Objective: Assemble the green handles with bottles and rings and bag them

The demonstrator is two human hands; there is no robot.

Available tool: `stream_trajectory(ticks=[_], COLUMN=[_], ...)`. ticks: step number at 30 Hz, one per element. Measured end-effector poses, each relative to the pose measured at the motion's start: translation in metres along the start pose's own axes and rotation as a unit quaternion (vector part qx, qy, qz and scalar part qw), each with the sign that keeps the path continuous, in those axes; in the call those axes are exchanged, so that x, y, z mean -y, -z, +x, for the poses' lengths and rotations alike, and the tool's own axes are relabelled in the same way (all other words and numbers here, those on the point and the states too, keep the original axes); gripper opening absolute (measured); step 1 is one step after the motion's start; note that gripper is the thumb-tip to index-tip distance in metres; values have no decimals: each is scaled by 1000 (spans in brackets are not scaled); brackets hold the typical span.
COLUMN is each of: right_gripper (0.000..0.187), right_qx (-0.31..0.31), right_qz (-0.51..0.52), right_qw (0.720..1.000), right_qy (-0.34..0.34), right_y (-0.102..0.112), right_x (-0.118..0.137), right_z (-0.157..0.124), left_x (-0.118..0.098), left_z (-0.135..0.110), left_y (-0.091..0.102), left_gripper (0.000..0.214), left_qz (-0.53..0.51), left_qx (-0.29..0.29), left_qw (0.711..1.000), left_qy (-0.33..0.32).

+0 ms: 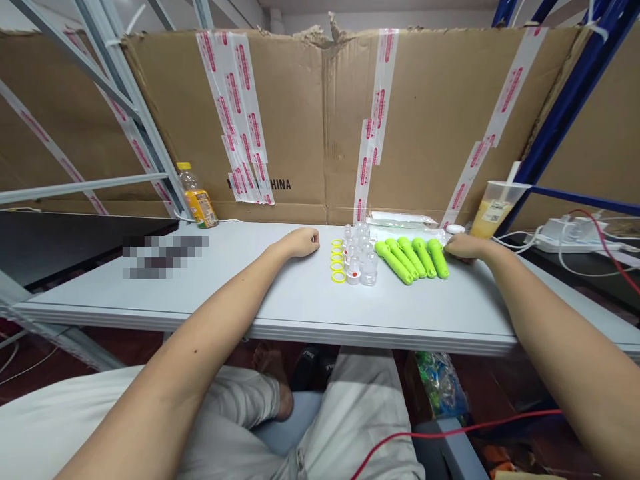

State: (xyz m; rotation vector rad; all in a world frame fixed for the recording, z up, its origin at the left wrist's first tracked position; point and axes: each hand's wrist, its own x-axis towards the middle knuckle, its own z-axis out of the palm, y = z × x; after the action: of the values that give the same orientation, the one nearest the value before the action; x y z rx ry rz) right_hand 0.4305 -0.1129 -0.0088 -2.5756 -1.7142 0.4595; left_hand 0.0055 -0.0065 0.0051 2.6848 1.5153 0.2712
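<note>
My left hand point(303, 242) rests on the table as a loose fist, with nothing visible in it, left of a column of yellow rings point(339, 277). To the right of the rings stand small white pieces with red dots point(353, 274) and several clear plastic pieces like little cups point(369, 268). Several bright green tapered handles point(395, 263) lie side by side beyond those. My right hand point(465, 246) rests just right of the last green handle, its fingers curled down and closed. I see nothing held in it, though its underside is hidden.
Behind the handles lie clear plastic packages point(403, 220). A drink cup with a straw point(493, 210) leans at the right, near a white power strip point(565, 235). A yellow-capped bottle point(200, 200) stands back left. Cardboard point(295, 120) walls the rear of the table point(300, 307).
</note>
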Motion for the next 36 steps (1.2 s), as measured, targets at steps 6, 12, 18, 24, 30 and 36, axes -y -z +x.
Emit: stream_trajectory(ticks=[6,12,18,24,30,36], right_gripper=[16,18,16,19,17,16], right_qx=[2,-2,-4,2,6,7], right_qz=[1,4,8,14,16,8], right_qw=[1000,1000,1000,1000,999,1000], right_qy=[8,12,16,20,29,27], right_y=[1,1,-1,-2,-1,-1], right_x=[2,2,4,7,10,12], right_z=[-2,-2,-1,0,-2,-3], left_x=[-2,2,-1,-3,-2,-2], left_z=[-2,0,-1,-2,-1,-2], left_y=[1,-1,0,2,2,2], left_gripper=[20,17,18,20,19,18], left_qz=[-3,-14,-4,1,-4,-9], left_qx=[-2,-3,1,5,5,1], left_qw=[1000,1000,1000,1000,1000,1000], left_qy=[-2,0,2,5,6,8])
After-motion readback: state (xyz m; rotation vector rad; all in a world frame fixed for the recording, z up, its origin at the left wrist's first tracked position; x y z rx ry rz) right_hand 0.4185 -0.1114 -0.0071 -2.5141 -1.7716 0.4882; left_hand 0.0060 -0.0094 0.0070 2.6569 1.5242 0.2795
